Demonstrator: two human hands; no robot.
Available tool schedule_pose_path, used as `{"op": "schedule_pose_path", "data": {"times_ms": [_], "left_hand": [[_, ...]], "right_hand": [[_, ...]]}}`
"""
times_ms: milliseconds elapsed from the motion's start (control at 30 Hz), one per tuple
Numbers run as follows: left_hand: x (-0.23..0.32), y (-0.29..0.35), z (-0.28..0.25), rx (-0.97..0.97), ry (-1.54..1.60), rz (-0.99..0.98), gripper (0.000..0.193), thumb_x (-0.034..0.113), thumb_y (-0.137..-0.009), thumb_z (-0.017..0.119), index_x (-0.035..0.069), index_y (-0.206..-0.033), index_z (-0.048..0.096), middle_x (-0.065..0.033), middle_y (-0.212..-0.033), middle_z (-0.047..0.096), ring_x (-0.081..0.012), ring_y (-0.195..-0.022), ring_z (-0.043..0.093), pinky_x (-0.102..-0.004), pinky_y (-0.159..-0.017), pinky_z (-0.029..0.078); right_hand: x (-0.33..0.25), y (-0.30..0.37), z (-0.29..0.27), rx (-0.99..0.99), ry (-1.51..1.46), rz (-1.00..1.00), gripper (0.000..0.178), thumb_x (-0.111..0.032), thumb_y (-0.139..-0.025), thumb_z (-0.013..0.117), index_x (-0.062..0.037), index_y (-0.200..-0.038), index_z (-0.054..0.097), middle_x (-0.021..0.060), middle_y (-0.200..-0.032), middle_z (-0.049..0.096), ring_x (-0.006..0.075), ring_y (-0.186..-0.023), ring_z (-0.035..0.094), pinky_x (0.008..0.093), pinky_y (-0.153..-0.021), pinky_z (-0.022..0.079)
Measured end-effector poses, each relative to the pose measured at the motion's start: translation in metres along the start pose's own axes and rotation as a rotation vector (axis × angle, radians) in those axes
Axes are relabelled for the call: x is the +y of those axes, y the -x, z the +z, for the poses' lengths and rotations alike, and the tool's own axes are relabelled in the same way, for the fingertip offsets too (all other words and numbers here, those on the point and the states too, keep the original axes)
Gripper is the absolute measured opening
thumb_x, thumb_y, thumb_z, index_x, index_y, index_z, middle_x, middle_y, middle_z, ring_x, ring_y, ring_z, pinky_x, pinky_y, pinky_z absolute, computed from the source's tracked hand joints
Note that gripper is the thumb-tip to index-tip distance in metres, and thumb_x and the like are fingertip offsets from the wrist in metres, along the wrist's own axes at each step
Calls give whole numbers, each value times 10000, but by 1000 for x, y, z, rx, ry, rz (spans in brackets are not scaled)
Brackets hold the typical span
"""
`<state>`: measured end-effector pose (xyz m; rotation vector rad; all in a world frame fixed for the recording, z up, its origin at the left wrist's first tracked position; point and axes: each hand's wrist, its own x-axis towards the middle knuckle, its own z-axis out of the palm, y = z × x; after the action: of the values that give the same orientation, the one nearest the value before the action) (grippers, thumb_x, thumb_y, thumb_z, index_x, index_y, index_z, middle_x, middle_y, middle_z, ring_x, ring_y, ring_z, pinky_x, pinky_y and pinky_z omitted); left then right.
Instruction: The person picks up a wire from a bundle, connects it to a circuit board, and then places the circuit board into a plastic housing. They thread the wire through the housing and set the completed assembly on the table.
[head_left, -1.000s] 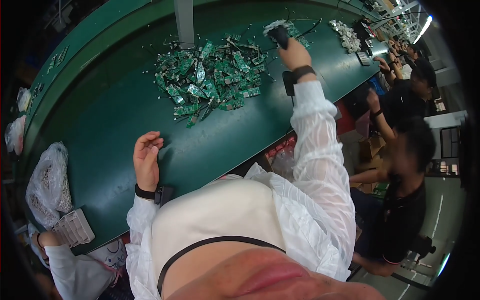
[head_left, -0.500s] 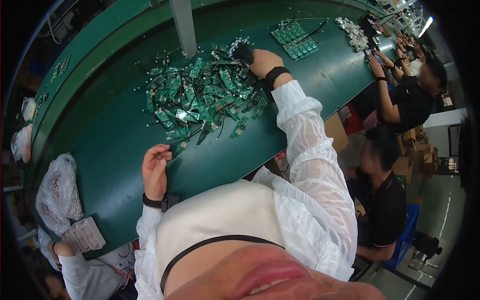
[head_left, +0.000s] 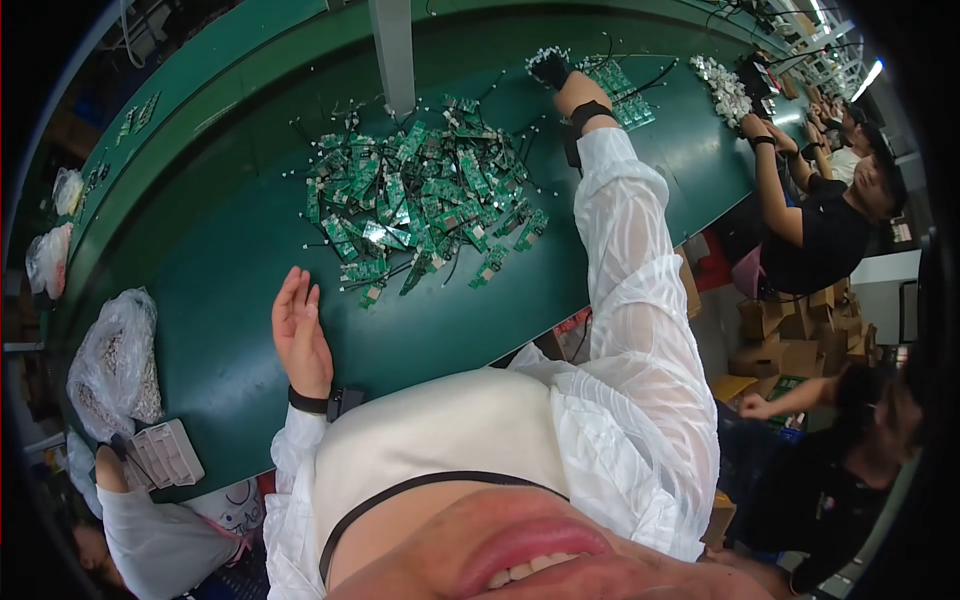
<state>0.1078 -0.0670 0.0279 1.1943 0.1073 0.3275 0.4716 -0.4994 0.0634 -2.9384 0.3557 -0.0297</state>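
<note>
My right hand (head_left: pixel 581 95) is stretched to the far side of the bench, closed round a bundle of black cables (head_left: pixel 548 68) with small white connector ends. Just right of that hand lie green circuit-board panels (head_left: pixel 628 98), partly hidden behind it. A loose heap of small green circuit boards (head_left: pixel 440 205) with short black leads covers the middle of the bench. Left of the heap and nearer to me, my left hand (head_left: pixel 300 335) is open, fingers extended upward, holding nothing and apart from the boards.
The green workbench (head_left: pixel 225 370) has a grey post (head_left: pixel 393 55) behind the heap. At left are a clear plastic bag of small parts (head_left: pixel 118 360) and a pale slotted tray (head_left: pixel 168 455). White parts (head_left: pixel 722 88) lie far right. Other people sit or stand nearby.
My right hand has moved the cable bundle right and away, from the heap's edge toward the board panels. My left hand has risen slightly and its fingers have straightened. A person at right has moved.
</note>
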Motion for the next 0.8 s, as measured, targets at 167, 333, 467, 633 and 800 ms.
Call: {"op": "schedule_pose_path", "data": {"times_ms": [167, 333, 467, 633, 800], "left_hand": [[-3, 2, 0, -123, -19, -108, 605, 3, -962, 569, 3, -1541, 392, -170, -1648, 335, -321, -1545, 290, -463, -1261, 231], [-1, 2, 3, -255, -71, -150, 674, 131, -975, 626, -12, -1566, 336, -181, -1658, 304, -323, -1563, 242, -457, -1272, 194], [-2, 0, 12, -333, 36, -202, 737, 40, -910, 618, 7, -1583, 319, -168, -1675, 277, -316, -1571, 223, -479, -1269, 179], [-3, -1, 19, -405, 37, -225, 767, 82, -902, 645, 25, -1591, 312, -160, -1689, 243, -304, -1578, 202, -480, -1263, 174], [-11, -3, 30, -430, 32, -223, 784, 104, -885, 673, 49, -1588, 328, -153, -1697, 222, -290, -1574, 206, -474, -1258, 169]], "right_hand": [[-7, 15, 23, -8, 40, -52, 373, -249, -847, 648, -18, -1135, 695, 226, -1103, 734, 409, -1059, 700, 455, -948, 550], [-19, 40, 10, -106, -24, -339, 374, -252, -826, 673, -8, -1108, 699, 215, -1037, 747, 404, -983, 718, 448, -905, 565], [18, 21, -22, 78, -315, -260, 428, -297, -807, 680, 2, -1112, 703, 242, -1055, 738, 396, -993, 716, 470, -905, 559], [82, 32, -58, 29, -392, -205, 427, -308, -796, 743, 17, -1070, 703, 233, -956, 741, 376, -914, 730, 441, -843, 563], [102, 54, -17, -85, -355, -137, 436, -296, -791, 785, 27, -1068, 691, 206, -869, 738, 351, -804, 735, 423, -769, 570]]}}
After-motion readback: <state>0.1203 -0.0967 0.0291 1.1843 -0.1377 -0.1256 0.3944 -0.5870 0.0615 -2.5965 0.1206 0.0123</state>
